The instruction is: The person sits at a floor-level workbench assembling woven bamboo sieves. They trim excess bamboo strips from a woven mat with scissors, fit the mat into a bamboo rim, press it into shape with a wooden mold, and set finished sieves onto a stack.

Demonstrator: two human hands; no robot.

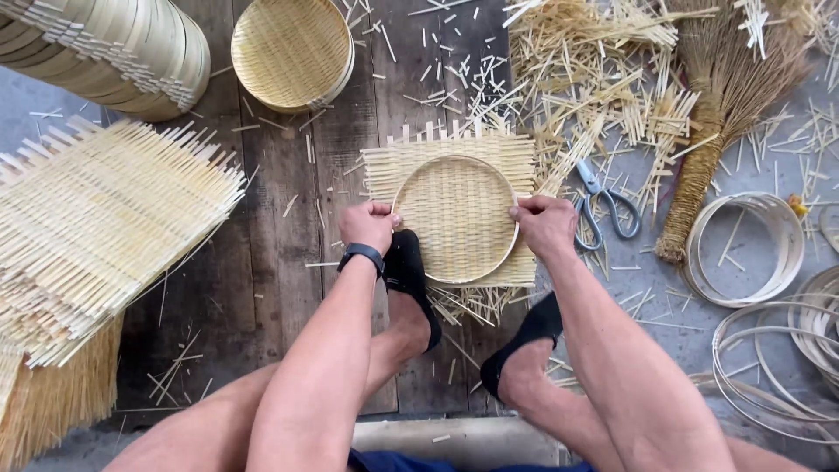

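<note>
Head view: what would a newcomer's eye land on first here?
First, the round bamboo hoop at centre, pressed onto a square woven mat, with the left hand and right hand gripping its rim. Next, the tall stack of woven mats at left, and the scissors lying just right of the hoop.

Soft even daylight, sharp, wide-angle.

A pale straw-yellow woven mat [450, 162] with a fine checked weave is seen under a same-coloured hoop [454, 218]. Black socks [409, 271] and a black wristband [361, 254] are worn. Grey-blue handles are shown on the scissors [603, 205]; the boards [271, 218] are dark brown.
</note>
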